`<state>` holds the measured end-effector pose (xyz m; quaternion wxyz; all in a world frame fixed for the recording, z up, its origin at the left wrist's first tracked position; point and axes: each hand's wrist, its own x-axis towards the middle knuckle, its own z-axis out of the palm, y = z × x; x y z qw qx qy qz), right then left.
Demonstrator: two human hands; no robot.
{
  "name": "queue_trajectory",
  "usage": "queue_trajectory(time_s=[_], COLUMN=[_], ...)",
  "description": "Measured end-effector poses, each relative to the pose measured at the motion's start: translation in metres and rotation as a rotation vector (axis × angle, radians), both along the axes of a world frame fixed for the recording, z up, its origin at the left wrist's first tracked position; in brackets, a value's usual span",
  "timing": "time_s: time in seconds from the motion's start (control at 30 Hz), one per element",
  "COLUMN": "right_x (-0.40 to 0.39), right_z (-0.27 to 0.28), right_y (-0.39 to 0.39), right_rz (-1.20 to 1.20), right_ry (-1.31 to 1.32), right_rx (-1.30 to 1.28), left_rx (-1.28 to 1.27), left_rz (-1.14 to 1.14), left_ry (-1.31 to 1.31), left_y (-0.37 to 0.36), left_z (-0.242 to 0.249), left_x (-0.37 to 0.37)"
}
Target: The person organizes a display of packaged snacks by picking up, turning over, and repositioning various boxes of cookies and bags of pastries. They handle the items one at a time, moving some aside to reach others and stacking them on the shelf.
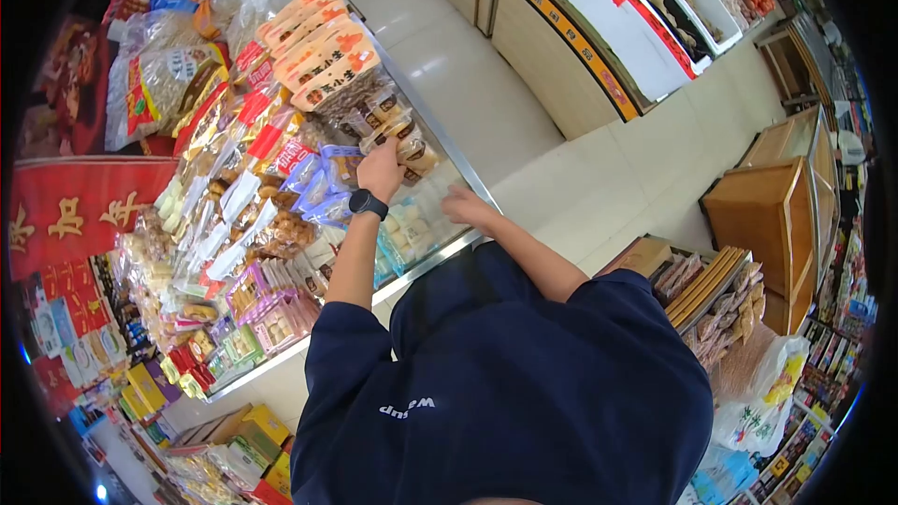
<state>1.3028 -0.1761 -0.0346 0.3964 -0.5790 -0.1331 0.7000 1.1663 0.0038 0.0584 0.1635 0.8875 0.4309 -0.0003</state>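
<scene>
My left hand point(379, 171), with a black watch point(369, 204) on its wrist, reaches onto the display counter. Its fingers are closed on the edge of a clear packet of pastries point(416, 155) with dark labels. My right hand point(468, 208) hovers by the counter's metal edge, fingers loosely bent and apart, with nothing in them. Below it, pale packaged cakes point(409, 229) show in the counter. Blue-purple snack bags point(329, 178) lie left of my left hand. Beyond it stands a row of orange-topped packs point(327, 61).
Many clear bags of baked snacks point(248, 215) cover the counter's left part. A red banner point(89, 210) hangs at the far left. Across the tiled floor point(599, 168) stand wooden-fronted counters point(552, 47). Wooden cabinets point(762, 224) and a stack of goods point(706, 295) are at the right.
</scene>
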Motion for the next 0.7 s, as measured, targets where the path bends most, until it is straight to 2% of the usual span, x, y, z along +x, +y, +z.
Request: queue_trajectory(time_s=[0.1,0.2,0.27,0.3,0.43,0.57,0.7], right_x=[-0.006,-0.021,-0.03,-0.031,-0.026,-0.019,-0.014], right_z=[0.023,-0.006,-0.06,-0.064,-0.041,-0.037,-0.028], right_y=[0.018,0.036,0.046,0.052,0.071,0.09,0.102], right_rz=[-0.082,-0.223,-0.161,-0.167,-0.218,-0.259,-0.291], right_ry=[0.048,0.219,0.164,0.192,0.402,0.407,0.382], right_rx=[-0.061,-0.054,0.062,0.088,0.054,-0.022,-0.132], left_rx=[0.042,0.109,0.196,0.195,0.191,0.18,0.109], left_rz=[-0.049,-0.068,-0.049,-0.02,0.063,0.308,0.711], left_ry=[-0.086,-0.178,-0.291,-0.304,-0.492,-0.543,-0.558], left_y=[-0.003,-0.011,-0.018,-0.021,-0.042,-0.078,-0.123], left_z=[-0.012,-0.005,-0.001,0.003,0.028,0.048,0.038], left_x=[0.002,0.004,0.006,0.004,-0.027,-0.097,-0.185])
